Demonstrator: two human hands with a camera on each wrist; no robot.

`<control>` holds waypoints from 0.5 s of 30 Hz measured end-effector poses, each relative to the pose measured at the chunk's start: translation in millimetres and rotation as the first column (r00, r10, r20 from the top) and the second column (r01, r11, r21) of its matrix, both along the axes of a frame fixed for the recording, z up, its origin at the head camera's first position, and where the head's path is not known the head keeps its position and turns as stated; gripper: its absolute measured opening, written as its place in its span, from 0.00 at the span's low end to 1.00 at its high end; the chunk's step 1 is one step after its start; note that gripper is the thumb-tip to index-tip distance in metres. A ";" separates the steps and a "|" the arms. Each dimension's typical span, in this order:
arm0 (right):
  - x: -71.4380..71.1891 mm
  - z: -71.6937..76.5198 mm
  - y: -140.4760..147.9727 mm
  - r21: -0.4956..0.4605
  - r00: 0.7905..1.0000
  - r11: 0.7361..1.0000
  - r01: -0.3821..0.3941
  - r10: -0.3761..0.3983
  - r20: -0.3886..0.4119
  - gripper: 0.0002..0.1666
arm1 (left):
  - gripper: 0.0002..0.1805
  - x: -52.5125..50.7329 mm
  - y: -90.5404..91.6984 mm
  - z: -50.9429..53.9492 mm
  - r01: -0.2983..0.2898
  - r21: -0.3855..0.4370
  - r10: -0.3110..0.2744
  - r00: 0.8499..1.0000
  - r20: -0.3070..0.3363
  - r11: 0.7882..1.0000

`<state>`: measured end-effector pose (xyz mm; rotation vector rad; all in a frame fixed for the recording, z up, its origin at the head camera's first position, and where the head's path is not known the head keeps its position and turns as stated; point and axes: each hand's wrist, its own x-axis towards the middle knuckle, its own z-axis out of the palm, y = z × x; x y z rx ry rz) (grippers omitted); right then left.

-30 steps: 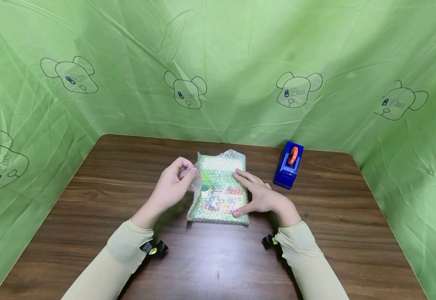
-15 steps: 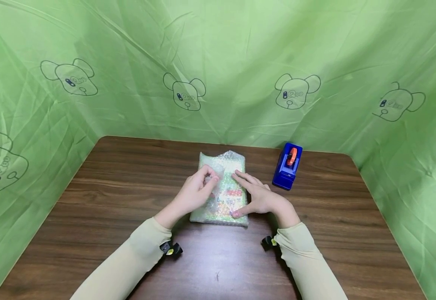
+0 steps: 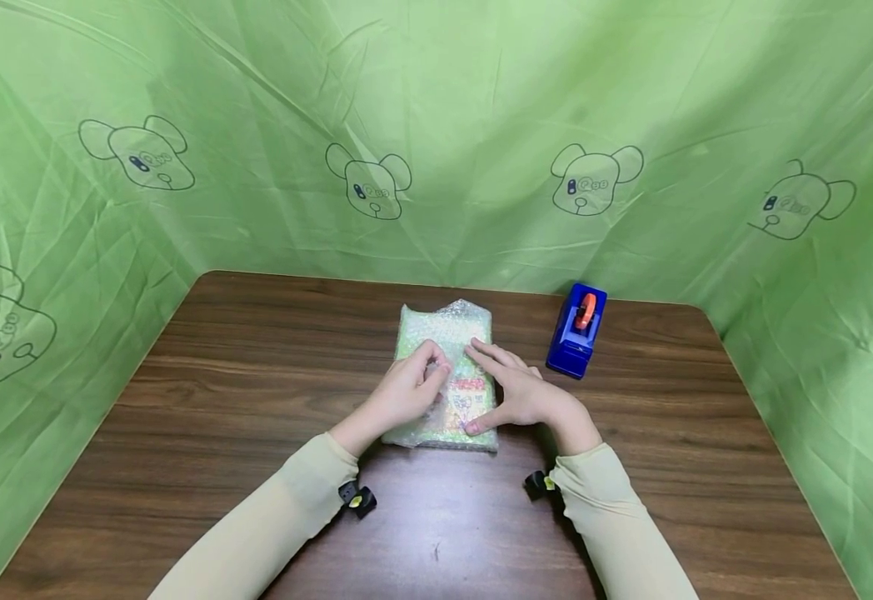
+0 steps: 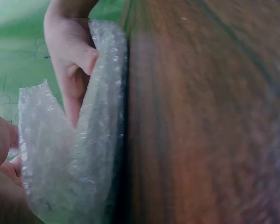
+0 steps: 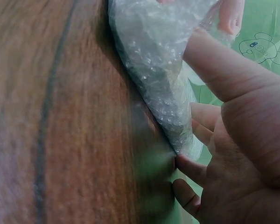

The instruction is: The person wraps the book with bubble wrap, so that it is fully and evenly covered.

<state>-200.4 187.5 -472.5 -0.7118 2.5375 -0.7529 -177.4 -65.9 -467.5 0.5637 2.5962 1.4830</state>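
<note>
A flat rectangular item with a colourful printed face (image 3: 470, 402) lies on the table, wrapped in clear bubble wrap (image 3: 425, 323). My left hand (image 3: 406, 387) pinches the edge of a bubble wrap flap and holds it over the item's left half. In the left wrist view that flap (image 4: 44, 149) stands raised at an angle from the wrapped item. Thumb and fingers spread, my right hand (image 3: 522, 394) rests on the right side of the package. The right wrist view shows its thumb on the bubble wrap (image 5: 151, 65) and the other fingers along the far side.
A blue tape dispenser (image 3: 571, 350) with an orange tape core (image 3: 586, 311) stands to the right, behind my right hand. Brown wood-grain covers the table (image 3: 241, 358). Green curtains (image 3: 474, 225) with printed mouse-like heads hang around its back and sides.
My left hand has moved rightward from beyond the package's left edge, carrying the bubble wrap flap over the printed face. My right hand has stayed in place.
</note>
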 end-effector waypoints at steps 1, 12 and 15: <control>0.0 -0.1 0.0 0.000 1.000 1.000 0.000 0.000 -0.001 0.76 | 0.04 -0.1 0.3 -0.5 0.003 -0.006 -0.003 1.000 -0.002 1.000; 0.3 -0.1 0.1 -0.009 1.000 1.000 0.002 -0.002 0.002 0.76 | 0.05 -0.9 1.9 -1.8 0.025 -0.054 -0.025 1.000 -0.005 0.998; 0.2 0.0 0.2 -0.014 1.000 1.000 0.000 0.000 0.003 0.76 | 0.05 -0.7 2.1 -0.7 0.033 -0.052 -0.033 0.999 -0.008 0.998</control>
